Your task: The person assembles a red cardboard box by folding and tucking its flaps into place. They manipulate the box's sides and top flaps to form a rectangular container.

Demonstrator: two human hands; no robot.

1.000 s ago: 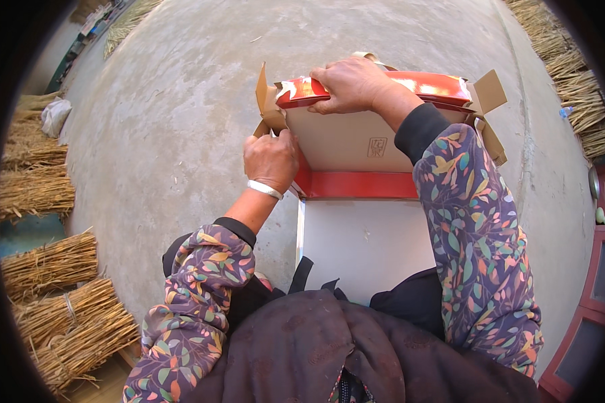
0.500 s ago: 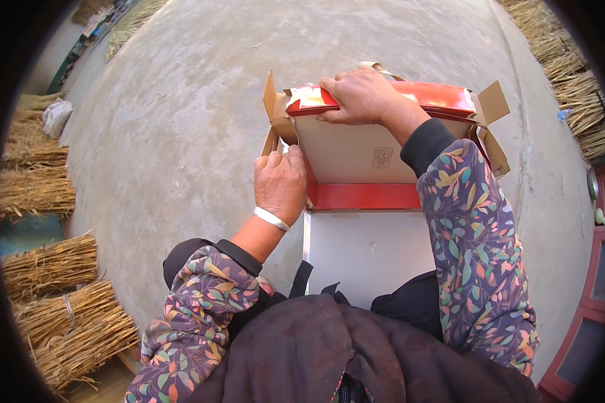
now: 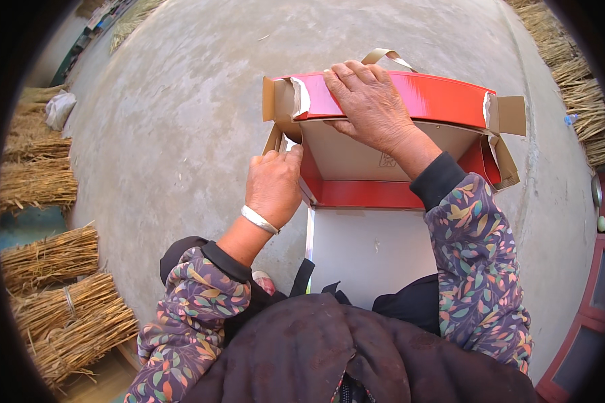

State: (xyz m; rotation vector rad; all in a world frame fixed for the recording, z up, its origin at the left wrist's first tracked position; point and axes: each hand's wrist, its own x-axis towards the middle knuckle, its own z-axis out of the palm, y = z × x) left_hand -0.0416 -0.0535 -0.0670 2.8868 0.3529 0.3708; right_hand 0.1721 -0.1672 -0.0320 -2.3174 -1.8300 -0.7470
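Note:
In front of me stands a red cardboard box (image 3: pixel 444 96), partly folded, its pale inner panel facing me and its brown end flaps sticking out on both sides. A light ribbon handle (image 3: pixel 388 56) loops up from its far side. My right hand (image 3: pixel 371 107) grips the upper red edge, fingers over the top and thumb beneath. At the left end, my left hand (image 3: pixel 273 185), with a silver bangle on its wrist, is closed on a corner flap (image 3: pixel 273 139); its fingertips are partly hidden. A white panel (image 3: pixel 373 248) reaches from the box toward my lap.
Bundles of dry straw (image 3: pixel 81 329) lie along the left side, with a white bag (image 3: pixel 60 110) beyond them. More straw (image 3: pixel 578 87) lines the far right. A red cabinet with dark panes (image 3: pixel 595 302) stands at the right. Concrete floor (image 3: pixel 181 101) surrounds the box.
The box's upper red side has tilted so more of its red face and the ribbon handle show. My right hand has turned with it. My left hand has moved slightly left, still at the corner.

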